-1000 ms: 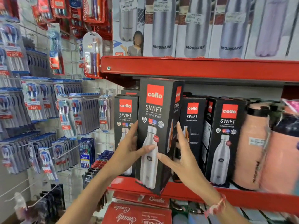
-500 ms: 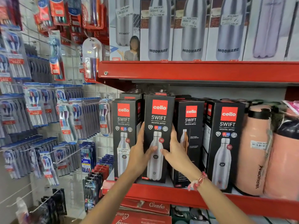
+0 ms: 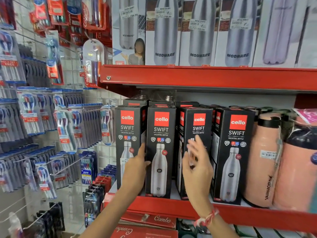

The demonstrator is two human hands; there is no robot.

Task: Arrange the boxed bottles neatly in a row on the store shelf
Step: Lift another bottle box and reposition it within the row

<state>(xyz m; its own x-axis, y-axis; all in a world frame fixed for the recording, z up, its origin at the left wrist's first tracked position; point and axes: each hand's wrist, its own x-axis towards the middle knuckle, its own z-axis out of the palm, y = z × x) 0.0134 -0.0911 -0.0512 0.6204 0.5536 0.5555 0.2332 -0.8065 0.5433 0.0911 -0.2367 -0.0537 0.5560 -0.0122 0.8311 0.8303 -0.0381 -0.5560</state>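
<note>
Four black boxed bottles stand upright in a front row on the red shelf [image 3: 164, 209]. My left hand [image 3: 137, 170] grips the left edge of the second box [image 3: 161, 174], thumb on its front and fingers in the gap beside the first box [image 3: 127, 129]. That second box rests on the shelf, level with its neighbours. My right hand [image 3: 197, 167] is blurred, fingers spread, holding nothing, in front of the third box [image 3: 199, 124]. The fourth box [image 3: 235, 162] stands to its right. More black boxes sit behind the row.
Peach flasks [image 3: 262, 162] crowd the shelf's right end. The upper red shelf [image 3: 205, 77] carries white bottle boxes [image 3: 164, 31] close overhead. Hanging toothbrush packs [image 3: 34, 117] fill the wire wall on the left. Red "Combo" boxes [image 3: 154, 219] lie under the shelf.
The second box went from tilted in both hands to standing on the shelf in line with the others. My right hand has let go and moved right; my left stays on the box's edge.
</note>
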